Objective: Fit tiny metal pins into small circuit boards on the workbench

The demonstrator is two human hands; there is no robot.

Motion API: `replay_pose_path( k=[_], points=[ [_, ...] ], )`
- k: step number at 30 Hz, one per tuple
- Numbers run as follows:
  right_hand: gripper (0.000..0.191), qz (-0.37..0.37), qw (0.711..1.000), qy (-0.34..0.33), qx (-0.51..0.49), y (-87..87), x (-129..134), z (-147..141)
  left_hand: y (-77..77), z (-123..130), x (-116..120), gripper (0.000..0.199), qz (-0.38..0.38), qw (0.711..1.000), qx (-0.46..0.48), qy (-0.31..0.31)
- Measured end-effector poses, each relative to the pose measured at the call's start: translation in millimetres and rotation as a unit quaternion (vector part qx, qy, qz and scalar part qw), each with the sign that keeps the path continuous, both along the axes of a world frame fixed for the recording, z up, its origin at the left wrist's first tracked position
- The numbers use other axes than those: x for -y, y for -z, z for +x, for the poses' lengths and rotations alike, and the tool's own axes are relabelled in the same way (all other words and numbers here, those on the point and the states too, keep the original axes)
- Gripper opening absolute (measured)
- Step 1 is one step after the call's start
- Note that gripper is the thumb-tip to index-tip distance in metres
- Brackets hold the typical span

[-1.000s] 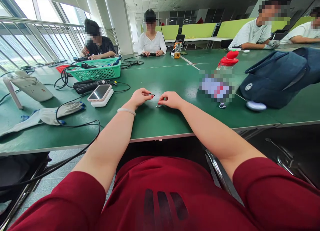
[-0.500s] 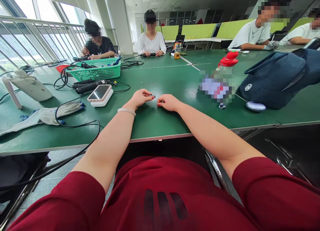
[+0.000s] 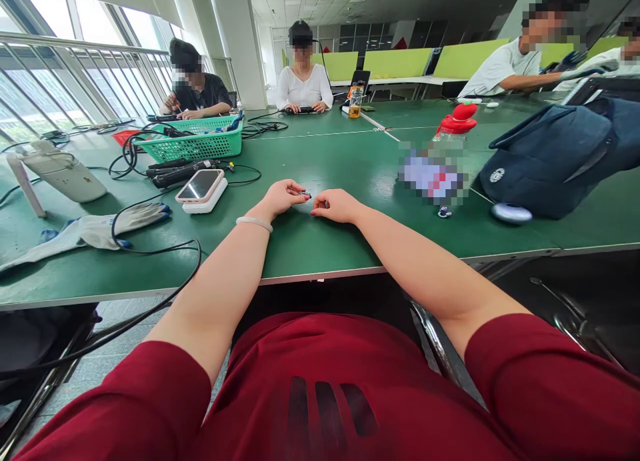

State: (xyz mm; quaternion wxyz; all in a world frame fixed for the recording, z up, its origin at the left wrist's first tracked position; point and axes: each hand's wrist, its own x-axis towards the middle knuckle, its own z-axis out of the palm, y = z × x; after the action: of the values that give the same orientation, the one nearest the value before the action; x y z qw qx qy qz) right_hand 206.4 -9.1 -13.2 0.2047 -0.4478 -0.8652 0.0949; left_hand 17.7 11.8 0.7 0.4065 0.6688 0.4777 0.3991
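Observation:
My left hand (image 3: 286,197) is closed in a pinch around a small dark object (image 3: 306,195), too small for me to name. Just to its right, my right hand (image 3: 337,205) rests low over the green table (image 3: 330,248), its fingers curled and thumb pressed in. Whether anything sits inside the right fingers is hidden. A narrow gap parts the two hands. To the left of my left hand, a phone (image 3: 201,185) lies on a white box (image 3: 206,202).
A green basket (image 3: 200,145) holds cables and tools. White work gloves (image 3: 100,231) lie at left beneath a black cable (image 3: 193,248). A navy bag (image 3: 545,161) and a red-lidded bottle (image 3: 456,121) stand at right. Several people sit around the table.
My right hand's fingertips have shifted slightly left, closer to the left hand, which barely moved. At far right, a person has leaned over and stretched out an arm with a gloved hand.

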Motion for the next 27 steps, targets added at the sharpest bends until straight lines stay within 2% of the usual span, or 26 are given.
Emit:
replay_pose_path(
  k=[4, 9, 16, 22, 27],
  points=[
    [0.008, -0.016, 1.000, -0.014, -0.003, -0.9, -2, 4, 0.3, 0, 0, 0.030, -0.001, 1.000, -0.002, 0.000],
    [0.012, -0.017, 0.999, 0.042, -0.008, -1.1, -5, 11, 2.6, -1, 0, 0.031, -0.005, 1.000, -0.010, 0.009],
    [0.007, 0.020, 0.997, 0.071, 0.013, -3.2, -4, 10, 2.6, -2, -1, 0.033, -0.010, 1.000, -0.015, 0.025],
    [0.013, 0.080, 0.983, 0.116, -0.114, -9.0, 3, 1, 3.6, -1, 0, 0.036, -0.027, 0.997, -0.002, 0.067],
    [0.010, 0.082, 0.981, 0.105, -0.138, -6.9, 7, -9, 5.6, 2, 0, 0.034, -0.028, 0.996, 0.013, 0.086]
  ],
)
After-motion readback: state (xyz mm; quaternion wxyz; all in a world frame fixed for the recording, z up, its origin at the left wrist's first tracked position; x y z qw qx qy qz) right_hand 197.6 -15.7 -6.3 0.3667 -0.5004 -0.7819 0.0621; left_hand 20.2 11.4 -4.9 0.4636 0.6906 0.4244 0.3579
